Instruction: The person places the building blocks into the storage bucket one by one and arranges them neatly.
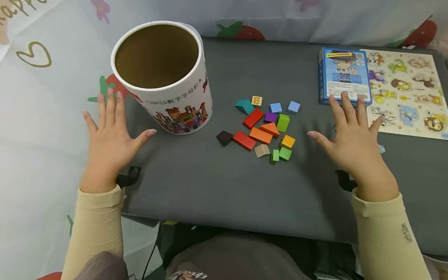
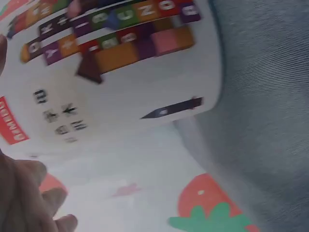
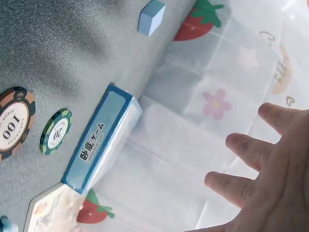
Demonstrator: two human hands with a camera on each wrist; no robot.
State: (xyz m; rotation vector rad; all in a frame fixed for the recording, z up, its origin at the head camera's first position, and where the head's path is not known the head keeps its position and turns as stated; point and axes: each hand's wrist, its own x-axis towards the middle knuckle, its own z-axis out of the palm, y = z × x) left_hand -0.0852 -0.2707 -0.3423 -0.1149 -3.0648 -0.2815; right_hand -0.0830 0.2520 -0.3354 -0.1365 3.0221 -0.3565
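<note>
My left hand is held with fingers spread and palm down, left of a large white bucket printed with colourful blocks. The left wrist view shows the bucket's printed side beside the fingers. My right hand, also spread and palm down, is near a blue card-game box; its fingertips overlap the box's lower edge in the head view. Neither hand holds anything. Between the hands lie several colourful wooden blocks, among them a cube marked E.
Right of the box lies an animal puzzle board. Two poker chips, a brown one and a green one, show in the right wrist view, mostly hidden in the head view. A strawberry-print curtain borders the grey table.
</note>
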